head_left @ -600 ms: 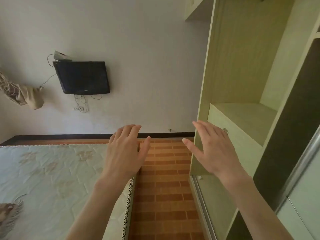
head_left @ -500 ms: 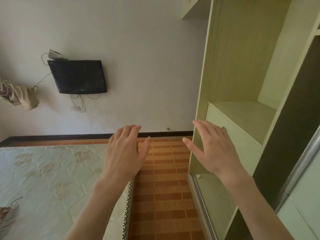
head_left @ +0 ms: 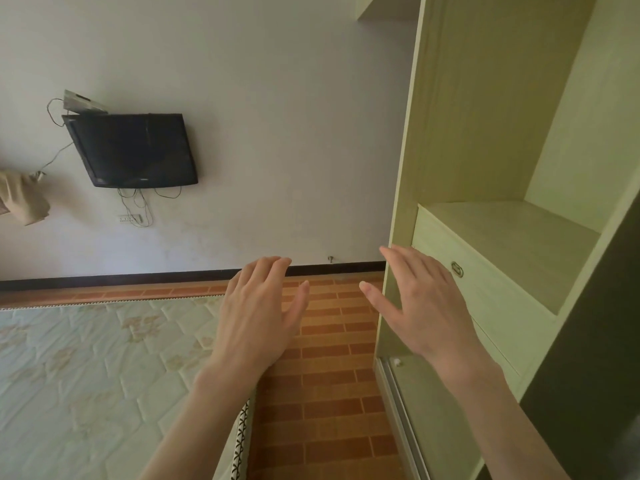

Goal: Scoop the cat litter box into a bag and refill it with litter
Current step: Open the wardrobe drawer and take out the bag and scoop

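Left hand [head_left: 258,317] and right hand [head_left: 424,306] hover spread, each grip empty (mattress [head_left: 86,375] cut off at left).

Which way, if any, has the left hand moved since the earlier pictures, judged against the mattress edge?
No real move. The left hand hangs open above the mattress edge as before; only the camera has turned slightly, sliding the television leftward.

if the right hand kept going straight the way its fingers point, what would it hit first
Probably the wardrobe. The right hand is open and empty, and its fingers point up and forward along the wardrobe's left edge, near the drawer. Depth is unclear, so it might slip past the edge toward the wall.
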`<state>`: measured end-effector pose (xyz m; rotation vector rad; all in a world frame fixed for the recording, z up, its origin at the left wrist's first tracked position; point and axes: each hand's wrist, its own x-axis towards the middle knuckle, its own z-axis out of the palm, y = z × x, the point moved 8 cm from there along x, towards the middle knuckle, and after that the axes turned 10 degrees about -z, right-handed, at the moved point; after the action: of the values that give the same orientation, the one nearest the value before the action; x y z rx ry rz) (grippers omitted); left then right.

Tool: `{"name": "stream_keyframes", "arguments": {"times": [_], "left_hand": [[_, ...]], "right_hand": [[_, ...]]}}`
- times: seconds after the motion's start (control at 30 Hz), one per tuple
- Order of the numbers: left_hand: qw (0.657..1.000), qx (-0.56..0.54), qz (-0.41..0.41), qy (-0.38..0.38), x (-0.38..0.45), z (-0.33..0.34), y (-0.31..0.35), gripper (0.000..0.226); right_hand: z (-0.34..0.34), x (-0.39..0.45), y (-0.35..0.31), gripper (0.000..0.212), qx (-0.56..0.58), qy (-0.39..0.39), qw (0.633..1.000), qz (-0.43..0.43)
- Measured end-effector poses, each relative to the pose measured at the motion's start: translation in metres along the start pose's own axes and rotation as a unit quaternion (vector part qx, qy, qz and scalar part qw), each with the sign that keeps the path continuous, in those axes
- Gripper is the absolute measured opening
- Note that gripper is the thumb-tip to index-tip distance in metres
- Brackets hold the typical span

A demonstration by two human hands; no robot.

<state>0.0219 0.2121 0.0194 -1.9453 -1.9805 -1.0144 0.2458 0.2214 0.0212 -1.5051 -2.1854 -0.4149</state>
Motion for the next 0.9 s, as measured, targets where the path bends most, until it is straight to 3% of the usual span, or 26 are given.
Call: {"name": "stream_keyframes", "arguments": {"times": [0.33,0.9], "left_hand": [[1.000,-0.013,-0.016,-0.010,0.085,0.089,0.026,0.048],[1.000,-0.019,0.007,-0.016,0.221,0.204,0.014,0.045]], "right_hand": [[0.073,0.076,0.073,0.076,0.001,-0.031,0.999,-0.006],[0.166,0.201,0.144,0.075,-0.015,-0.055,0.998,0.015]]}}
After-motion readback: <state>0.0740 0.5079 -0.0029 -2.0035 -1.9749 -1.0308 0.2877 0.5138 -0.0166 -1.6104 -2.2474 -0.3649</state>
